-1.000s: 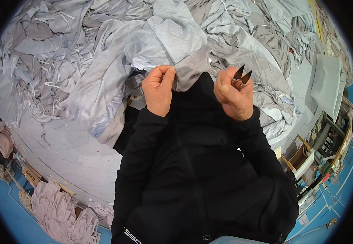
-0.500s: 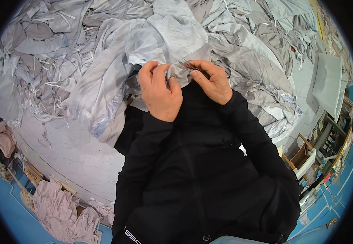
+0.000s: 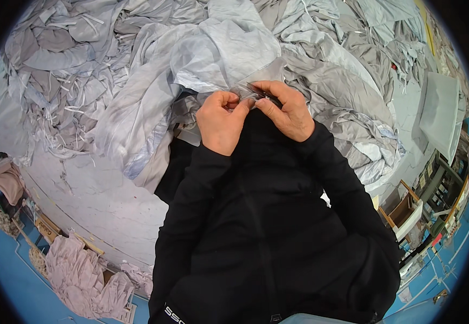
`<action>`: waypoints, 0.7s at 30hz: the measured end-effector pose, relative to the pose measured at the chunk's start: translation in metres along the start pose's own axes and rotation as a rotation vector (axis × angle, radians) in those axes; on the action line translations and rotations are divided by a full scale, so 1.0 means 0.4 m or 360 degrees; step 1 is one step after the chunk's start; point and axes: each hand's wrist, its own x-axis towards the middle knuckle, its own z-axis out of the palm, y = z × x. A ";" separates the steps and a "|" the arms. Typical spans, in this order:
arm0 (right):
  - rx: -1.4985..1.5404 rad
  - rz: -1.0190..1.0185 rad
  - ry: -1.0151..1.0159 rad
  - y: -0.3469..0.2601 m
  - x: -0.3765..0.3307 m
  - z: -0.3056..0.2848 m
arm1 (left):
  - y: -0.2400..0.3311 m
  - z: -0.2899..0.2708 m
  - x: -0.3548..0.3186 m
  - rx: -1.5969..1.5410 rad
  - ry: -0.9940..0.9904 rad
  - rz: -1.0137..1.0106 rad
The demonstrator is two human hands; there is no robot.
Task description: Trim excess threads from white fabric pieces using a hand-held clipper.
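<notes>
Light grey fabric point(image 3: 221, 54) lies bunched across the table in front of me and over my lap. My left hand point(image 3: 222, 121) is closed, thumb and forefinger pinching an edge of this fabric. Close beside it, my right hand point(image 3: 288, 110) is closed round small dark thread snips point(image 3: 257, 92), mostly hidden by the fingers; their narrow tips point toward the left hand. The two thumbs nearly meet at the pinched edge.
More grey cloth with white ties point(image 3: 67, 81) is heaped at the left. A pale translucent bin point(image 3: 440, 110) stands at the right, above an open wooden drawer point(image 3: 404, 210). Pinkish cloth point(image 3: 75, 275) hangs at the lower left, near a cardboard box point(image 3: 47, 227).
My left hand's spread fingers have closed into a pinch on the fabric edge, nearer the right hand. The right hand keeps its hold on the snips, and the view has shifted slightly.
</notes>
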 end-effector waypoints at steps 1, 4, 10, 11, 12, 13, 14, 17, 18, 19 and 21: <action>0.0001 -0.0001 0.0000 -0.001 0.002 0.000 | 0.003 -0.003 0.004 -0.0058 -0.0059 -0.0106; -0.0021 -0.0072 0.0017 -0.009 0.006 -0.003 | 0.015 -0.015 0.008 -0.0205 -0.0174 -0.0272; -0.0402 -0.0212 0.0136 -0.039 -0.006 -0.004 | 0.011 -0.019 0.000 -0.0502 -0.0213 -0.0299; -0.0514 -0.0276 0.0170 -0.042 -0.009 -0.003 | 0.005 -0.019 -0.002 -0.0569 -0.0216 -0.0260; -0.0626 -0.0340 0.0204 -0.045 -0.012 -0.002 | 0.001 -0.019 -0.003 -0.0569 -0.0215 -0.0261; -0.0625 -0.0340 0.0203 -0.045 -0.014 0.002 | -0.001 -0.020 -0.005 -0.0605 -0.0214 -0.0276; -0.0718 -0.0377 0.0226 -0.045 -0.017 0.004 | 0.000 -0.020 -0.006 -0.0643 -0.0216 -0.0290; -0.0849 -0.0436 0.0264 -0.047 -0.017 0.009 | 0.009 -0.023 -0.010 -0.0618 -0.0230 -0.0298; -0.0885 -0.0461 0.0279 -0.048 -0.016 0.010 | 0.007 -0.020 -0.011 -0.0620 -0.0232 -0.0299; -0.0887 -0.0458 0.0278 -0.046 -0.016 0.012 | 0.004 -0.016 -0.013 -0.0658 -0.0220 -0.0278; -0.0894 -0.0505 0.0301 -0.040 -0.015 0.015 | 0.000 -0.013 -0.015 -0.0696 -0.0207 -0.0259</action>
